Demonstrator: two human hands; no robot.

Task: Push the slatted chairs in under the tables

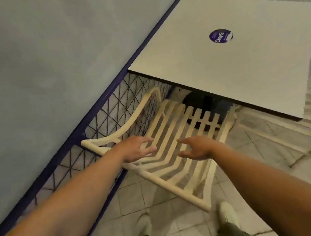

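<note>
Purple sticker (221, 36) on white table (214, 74)

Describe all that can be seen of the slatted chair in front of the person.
The slatted chair is cream, plastic by its look, with long parallel slats running through back and seat, a curved armrest and a round top rail. It stands upright on the tiled floor beside the blue mesh fence, seat front just under the edge of the white table. The left hand and right hand hover open at its back; contact cannot be told.

Both arms outstretched; left hand (137, 148) and right hand (195, 148) open-palmed, fingers relaxed.
</note>
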